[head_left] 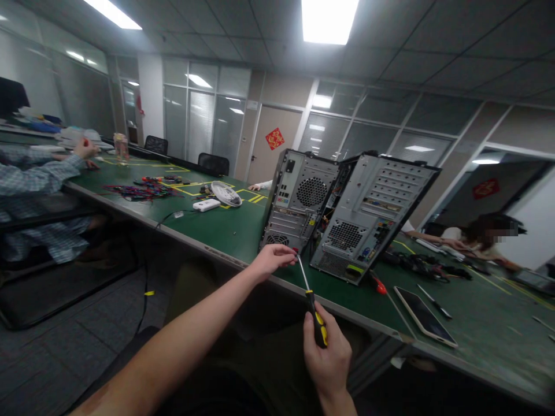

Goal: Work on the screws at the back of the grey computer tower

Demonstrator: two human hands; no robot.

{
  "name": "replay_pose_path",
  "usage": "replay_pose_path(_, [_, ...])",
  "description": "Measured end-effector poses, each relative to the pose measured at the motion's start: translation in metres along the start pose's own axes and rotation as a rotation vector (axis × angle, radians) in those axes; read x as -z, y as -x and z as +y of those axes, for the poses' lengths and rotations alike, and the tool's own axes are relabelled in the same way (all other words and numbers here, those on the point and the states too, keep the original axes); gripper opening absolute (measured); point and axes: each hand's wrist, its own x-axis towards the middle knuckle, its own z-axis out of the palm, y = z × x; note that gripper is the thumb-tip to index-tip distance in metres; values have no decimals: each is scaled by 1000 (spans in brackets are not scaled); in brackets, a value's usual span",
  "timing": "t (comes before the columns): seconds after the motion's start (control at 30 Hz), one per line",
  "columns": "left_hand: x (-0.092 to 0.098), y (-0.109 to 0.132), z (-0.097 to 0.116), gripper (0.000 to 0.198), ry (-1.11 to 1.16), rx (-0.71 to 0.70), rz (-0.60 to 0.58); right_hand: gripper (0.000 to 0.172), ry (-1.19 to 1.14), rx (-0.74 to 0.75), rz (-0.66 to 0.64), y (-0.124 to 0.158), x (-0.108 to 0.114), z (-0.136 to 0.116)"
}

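Observation:
My right hand (329, 346) is wrapped round the black and yellow handle of a screwdriver (304, 276), whose metal shaft points up and away from me. At its tip, the fingers of my left hand (275, 260) are pinched together; anything small between them is too tiny to make out. Just beyond my hands, two computer towers stand side by side on the green table, rear panels facing me. The left computer case (288, 211) is close behind my left hand. The right computer case (370, 214) leans, with its inside partly showing in the gap.
On the table's right lie a tablet (425, 316), a slim pen-like tool (435, 301), a red-tipped tool (380, 286) and black cables (427, 264). Leftward are coloured wires (150, 188), a white device (206, 205) and an oval grille (226, 194). Co-workers sit left and right.

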Motion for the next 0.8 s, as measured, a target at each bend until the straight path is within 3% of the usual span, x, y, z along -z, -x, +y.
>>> replay_pose_path(0.2, [-7, -6, -5, 32, 120, 99, 101, 28, 21, 9, -6, 4, -8, 8])
replay_pose_path(0.8, [-7, -2, -1, 33, 103, 174, 102, 32, 64, -13, -74, 8, -16, 13])
